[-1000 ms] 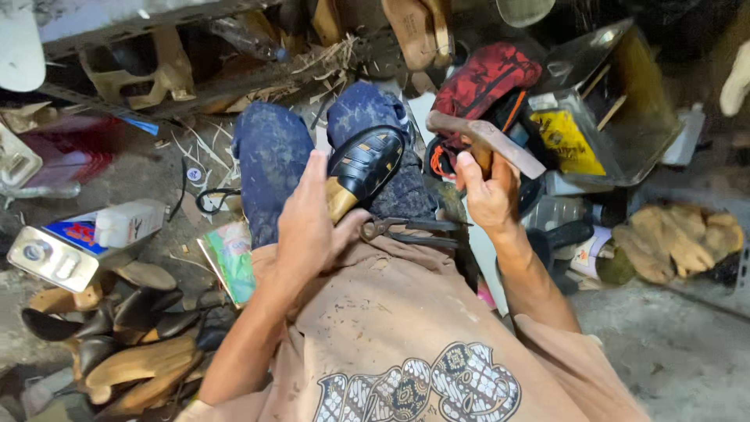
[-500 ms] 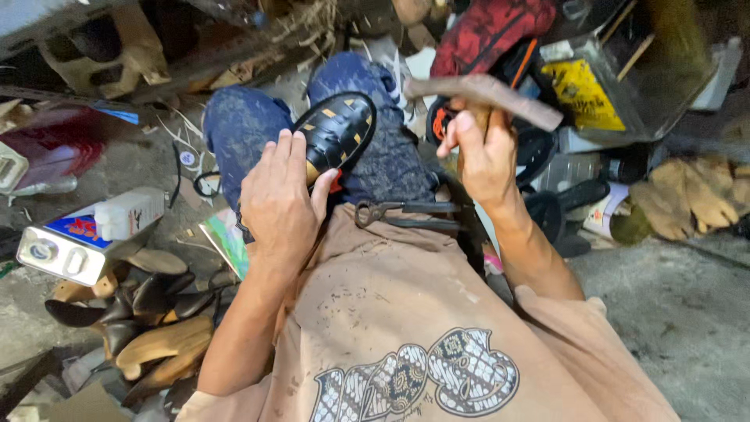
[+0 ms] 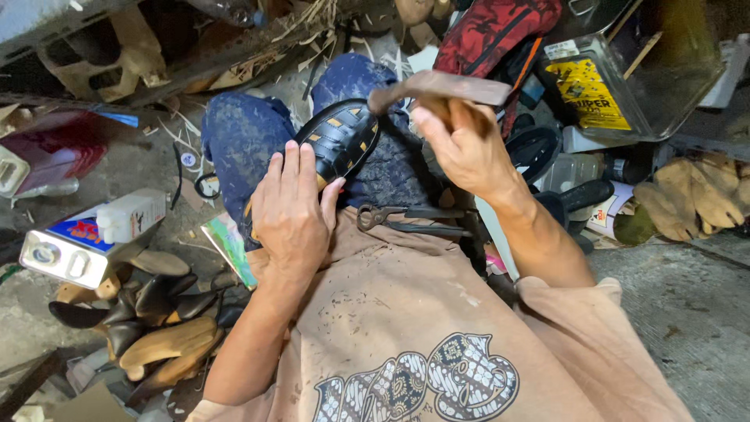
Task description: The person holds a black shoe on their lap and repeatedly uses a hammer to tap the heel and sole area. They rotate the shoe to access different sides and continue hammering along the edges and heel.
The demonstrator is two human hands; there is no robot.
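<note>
Since a moment ago the hammer has swung over from beside the right knee and now hangs just above the toe of the black woven shoe. Well left of the hands, wooden shoe lasts lie heaped on the floor. The left hand lies flat, fingers spread, pressing the shoe onto the lap. Pincers rest on the lap between the hands. The right hand is closed around the hammer's handle.
</note>
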